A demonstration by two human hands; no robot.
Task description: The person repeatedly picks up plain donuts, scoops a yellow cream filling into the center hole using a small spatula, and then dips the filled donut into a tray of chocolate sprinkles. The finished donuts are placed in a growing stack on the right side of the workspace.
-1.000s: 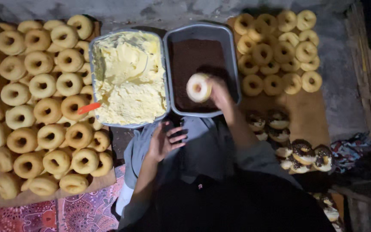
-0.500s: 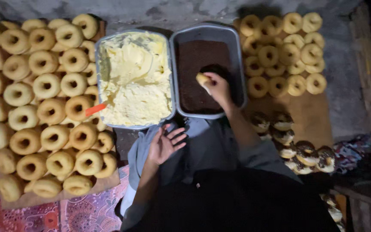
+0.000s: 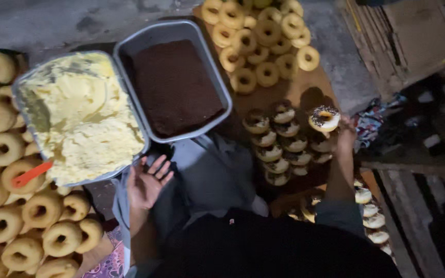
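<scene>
Right hand [image 3: 342, 135] out of the chocolate tray [image 3: 173, 87] — sprinkled doughnut [image 3: 324, 118] now over finished rows [image 3: 279, 144].

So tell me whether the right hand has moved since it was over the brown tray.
Yes. The right hand left the brown tray and moved right, now holding a sprinkled doughnut over the finished doughnuts.

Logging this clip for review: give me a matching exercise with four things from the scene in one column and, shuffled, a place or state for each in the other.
Things:
1. right hand
2. left hand
3. orange spatula
4. brown-filled tray

Places or states:
A. lies at the near edge of the cream tray
B. holds a sprinkled donut over the finished donuts
C. sits right of the cream tray
D. open, palm up, empty, on the lap

Pairs: 1-B, 2-D, 3-A, 4-C
</scene>
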